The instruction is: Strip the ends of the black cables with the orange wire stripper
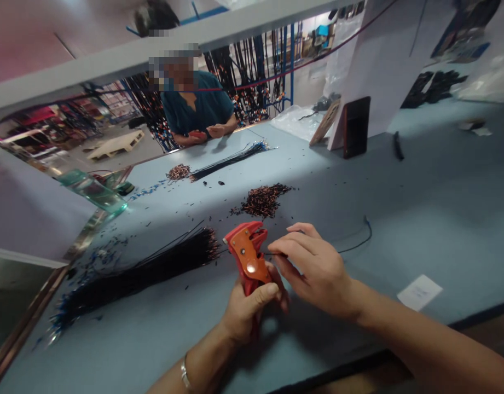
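Note:
My left hand [247, 309] is wrapped round the handles of a red wire stripper [247, 254], held upright above the blue table [420, 208]. My right hand [313, 268] pinches a thin black wire [356, 243] and holds its end at the stripper's jaws. The wire trails off to the right across the table. A thick bundle of black wires [140, 268] lies just left of the tool. Behind it sits a pile of stripped insulation bits [263, 200].
Across the table a person in a teal shirt [196, 106] rests both hands by another wire bundle [231, 158] and a small scrap pile [178, 172]. A black phone [355, 127] leans upright at the back right. A white paper slip [420, 291] lies near the front edge.

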Demonstrator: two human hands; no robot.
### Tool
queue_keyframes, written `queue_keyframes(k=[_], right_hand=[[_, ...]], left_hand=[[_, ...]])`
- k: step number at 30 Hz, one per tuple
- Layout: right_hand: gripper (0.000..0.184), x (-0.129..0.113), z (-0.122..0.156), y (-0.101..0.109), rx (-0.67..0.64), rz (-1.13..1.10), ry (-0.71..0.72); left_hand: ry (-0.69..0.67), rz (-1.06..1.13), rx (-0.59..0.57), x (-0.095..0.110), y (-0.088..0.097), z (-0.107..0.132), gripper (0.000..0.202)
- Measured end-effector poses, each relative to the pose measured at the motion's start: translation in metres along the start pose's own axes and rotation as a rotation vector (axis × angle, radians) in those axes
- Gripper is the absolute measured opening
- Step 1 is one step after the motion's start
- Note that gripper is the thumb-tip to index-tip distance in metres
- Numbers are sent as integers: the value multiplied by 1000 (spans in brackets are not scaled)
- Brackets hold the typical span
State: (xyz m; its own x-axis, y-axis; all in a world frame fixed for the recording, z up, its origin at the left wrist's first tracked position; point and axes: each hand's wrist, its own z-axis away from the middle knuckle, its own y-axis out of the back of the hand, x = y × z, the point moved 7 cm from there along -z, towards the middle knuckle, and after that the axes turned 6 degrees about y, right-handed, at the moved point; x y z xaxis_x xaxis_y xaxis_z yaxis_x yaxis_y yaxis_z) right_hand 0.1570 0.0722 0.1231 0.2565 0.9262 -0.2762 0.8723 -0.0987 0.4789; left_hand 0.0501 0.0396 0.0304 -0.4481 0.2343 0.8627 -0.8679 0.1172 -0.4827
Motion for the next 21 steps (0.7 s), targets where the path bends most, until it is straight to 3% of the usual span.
queue_keyframes(k=[3,8,14,21], right_hand=[[12,5,-1,-2,-32,-61,-46],[12,15,3,-8,-105,-176,-208],[19,26,11,-18,-237,-274,-394],[18,26,10,-23,-330,-354,-392]], left_hand=[[-20,75,25,4,2,0,21],[-53,180,72,10,7,-1,33],[-45,193,74,15,8,0,28],[-38,166,77,15,6,0,26]])
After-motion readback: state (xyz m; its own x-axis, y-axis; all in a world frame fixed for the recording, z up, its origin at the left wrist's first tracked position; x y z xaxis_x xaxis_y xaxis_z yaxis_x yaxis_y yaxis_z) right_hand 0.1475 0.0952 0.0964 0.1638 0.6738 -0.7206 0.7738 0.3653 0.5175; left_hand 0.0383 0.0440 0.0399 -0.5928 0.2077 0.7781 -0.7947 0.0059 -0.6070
